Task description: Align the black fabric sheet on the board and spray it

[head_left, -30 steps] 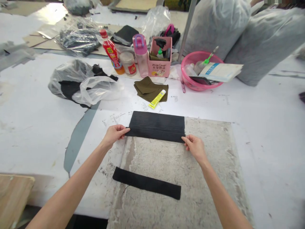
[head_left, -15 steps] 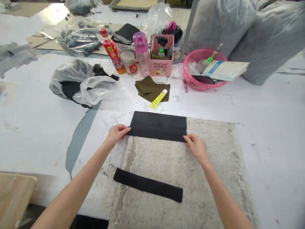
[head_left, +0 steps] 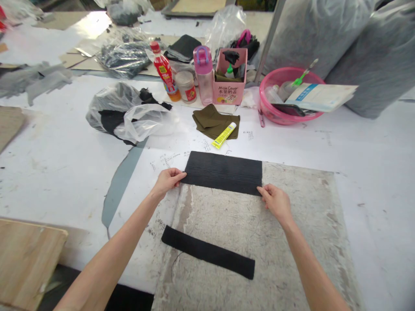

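Note:
A wide stack of black fabric strips (head_left: 223,172) lies at the far edge of a grey, worn board (head_left: 292,203). My left hand (head_left: 169,180) pinches the stack's left end near its front corner. At the front right corner, my right hand (head_left: 275,199) pinches it between thumb and fingers. Closer to me, a separate narrow black fabric strip (head_left: 207,252) lies slantwise on the board, touched by neither hand. Beyond the stack, a yellow tube (head_left: 223,135) rests on olive-brown fabric pieces (head_left: 207,117).
At the back stand a red-capped drink bottle (head_left: 164,71), a jar (head_left: 186,86), a pink water bottle (head_left: 204,82) and a pink box (head_left: 229,93). A pink basin (head_left: 264,103) holds papers and tools. A plastic bag (head_left: 113,103) lies left; a wooden board (head_left: 29,259) sits front left.
The whole view has shifted, so everything appears slightly farther right. Both hands keep their pinch on the black fabric stack, which stays in place on the board.

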A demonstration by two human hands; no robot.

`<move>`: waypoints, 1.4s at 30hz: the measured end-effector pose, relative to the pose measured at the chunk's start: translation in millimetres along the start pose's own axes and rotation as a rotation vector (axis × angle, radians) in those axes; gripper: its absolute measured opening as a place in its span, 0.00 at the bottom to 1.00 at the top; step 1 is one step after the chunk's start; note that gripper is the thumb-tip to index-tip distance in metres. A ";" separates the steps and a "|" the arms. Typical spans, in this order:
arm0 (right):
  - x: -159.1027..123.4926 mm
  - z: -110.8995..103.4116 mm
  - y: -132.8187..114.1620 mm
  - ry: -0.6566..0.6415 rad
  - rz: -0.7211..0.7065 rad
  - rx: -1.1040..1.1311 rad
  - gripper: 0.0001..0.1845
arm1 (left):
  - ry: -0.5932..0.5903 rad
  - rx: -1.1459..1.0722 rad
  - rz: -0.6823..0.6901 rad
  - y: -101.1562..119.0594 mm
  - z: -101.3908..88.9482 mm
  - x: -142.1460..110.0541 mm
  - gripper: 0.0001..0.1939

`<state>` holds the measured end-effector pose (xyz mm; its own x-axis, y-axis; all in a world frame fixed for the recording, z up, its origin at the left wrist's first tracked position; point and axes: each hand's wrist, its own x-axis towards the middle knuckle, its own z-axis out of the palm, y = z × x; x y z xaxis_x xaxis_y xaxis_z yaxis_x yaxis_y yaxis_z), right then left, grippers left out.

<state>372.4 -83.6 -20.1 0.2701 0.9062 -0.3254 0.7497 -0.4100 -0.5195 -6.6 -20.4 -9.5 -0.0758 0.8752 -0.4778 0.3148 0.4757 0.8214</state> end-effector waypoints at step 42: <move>9.3 0.1 9.4 -0.054 0.030 0.010 0.23 | 0.013 -0.023 0.004 -1.4 2.6 4.2 0.17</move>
<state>381.9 -79.0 -28.1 0.2592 0.8868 -0.3827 0.7358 -0.4380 -0.5165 -4.9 -17.7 -13.5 -0.0869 0.8782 -0.4703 0.2934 0.4737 0.8303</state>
